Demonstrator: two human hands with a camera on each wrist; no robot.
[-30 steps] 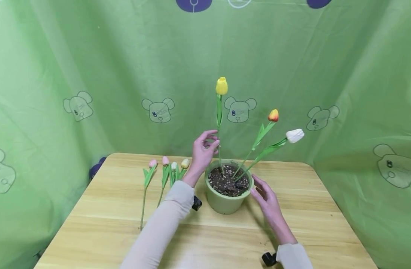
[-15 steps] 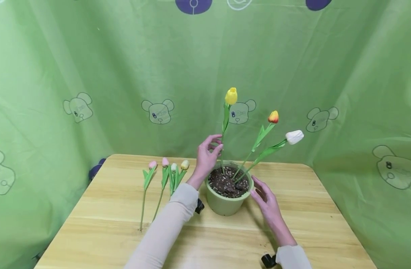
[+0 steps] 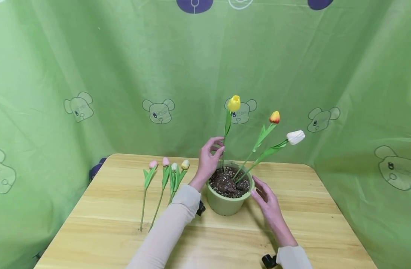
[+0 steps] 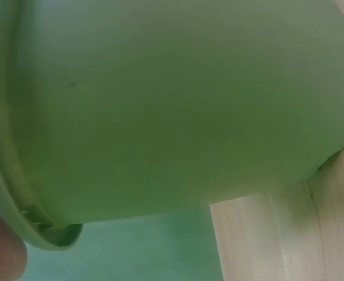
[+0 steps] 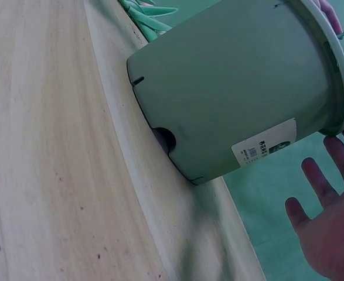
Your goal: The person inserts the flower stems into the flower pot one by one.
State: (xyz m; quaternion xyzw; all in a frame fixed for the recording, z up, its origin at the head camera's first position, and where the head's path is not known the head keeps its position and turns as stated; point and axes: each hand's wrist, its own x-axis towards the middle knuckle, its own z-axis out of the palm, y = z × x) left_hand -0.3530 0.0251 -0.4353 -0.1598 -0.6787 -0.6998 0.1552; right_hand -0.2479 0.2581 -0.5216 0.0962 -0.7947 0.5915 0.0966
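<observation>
In the head view, my left hand [image 3: 208,158] pinches the stem of a yellow tulip [image 3: 234,104] between thumb and fingers. The stem's lower end stands in the dark soil of a green flowerpot [image 3: 225,205]. My right hand [image 3: 268,200] holds the pot's right rim with thumb and a fingertip; its other fingers spread away from the wall in the right wrist view. An orange-red tulip [image 3: 274,117] and a white tulip [image 3: 295,137] lean right out of the same soil. The pot's wall [image 4: 177,105] fills most of the left wrist view.
Several loose tulips lie left of the pot, among them a pink tulip [image 3: 153,164] and a pale yellow tulip [image 3: 185,164], partly behind my left sleeve [image 3: 171,220]. A green curtain [image 3: 192,56] hangs behind the wooden table [image 3: 101,201]. Soil crumbs dot the wood.
The yellow tulip has come down and its bloom has swung to the right. My left hand has followed, slightly lower and rightward. My right hand stays at the rim.
</observation>
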